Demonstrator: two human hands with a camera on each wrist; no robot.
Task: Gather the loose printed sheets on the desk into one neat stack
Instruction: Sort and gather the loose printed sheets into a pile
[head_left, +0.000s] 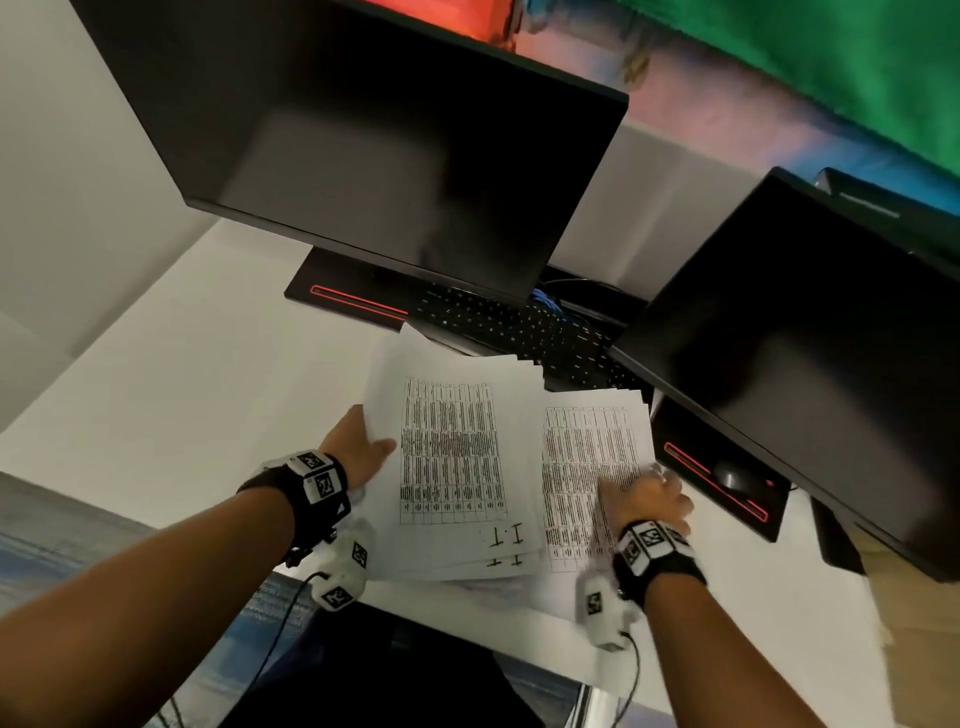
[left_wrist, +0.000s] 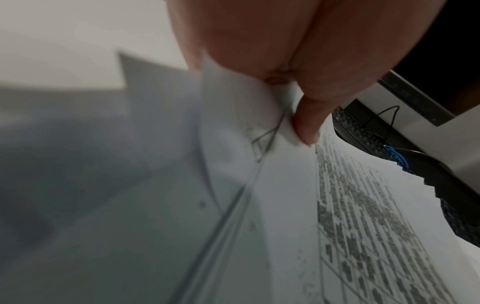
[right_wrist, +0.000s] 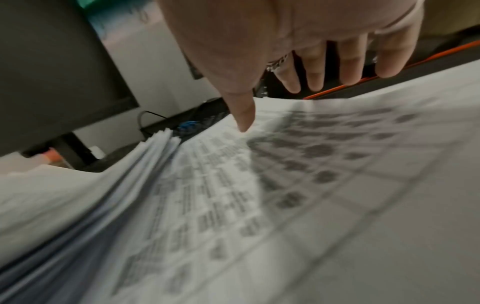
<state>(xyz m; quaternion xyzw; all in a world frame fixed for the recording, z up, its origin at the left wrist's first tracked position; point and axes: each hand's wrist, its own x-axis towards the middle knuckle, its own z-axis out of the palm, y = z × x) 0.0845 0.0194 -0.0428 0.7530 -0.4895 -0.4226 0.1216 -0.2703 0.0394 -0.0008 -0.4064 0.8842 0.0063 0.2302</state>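
A fanned bundle of white sheets printed with tables (head_left: 452, 457) lies at the desk's front middle, its far corners over the keyboard. My left hand (head_left: 363, 447) grips the bundle's left edge. In the left wrist view the thumb (left_wrist: 306, 123) lies on top of the bundle (left_wrist: 350, 205) and the fingers are hidden under the lifted edge. A second pile of printed sheets (head_left: 587, 457) lies to the right, partly tucked under the bundle. My right hand (head_left: 649, 496) rests on it with straight, spread fingers (right_wrist: 317, 67); the thumb tip touches the paper (right_wrist: 285, 185).
A large dark monitor (head_left: 389, 145) stands behind the papers and a second one (head_left: 805, 338) to the right, its base holding a mouse (head_left: 732, 478). A black keyboard (head_left: 519, 327) lies just past the sheets. The white desk (head_left: 182, 415) is bare on the left.
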